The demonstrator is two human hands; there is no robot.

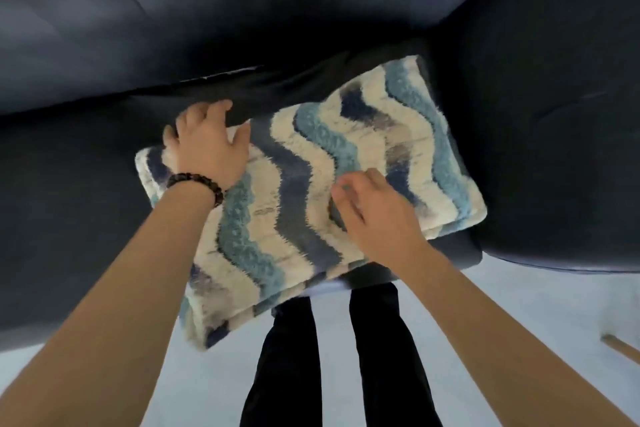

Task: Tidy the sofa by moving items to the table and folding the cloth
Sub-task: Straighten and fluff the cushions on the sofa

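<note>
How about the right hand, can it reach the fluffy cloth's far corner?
Probably yes. The right hand rests on the cloth, and nothing lies between it and that corner beside the sofa arm.

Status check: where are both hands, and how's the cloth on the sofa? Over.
Left hand open on far left corner of cloth; right hand on its middle, grip unclear. Folded on sofa seat, overhanging front edge. Nothing else on it.

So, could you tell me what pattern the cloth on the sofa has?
Cloth: wavy cream, teal, navy stripes; head view.
</note>
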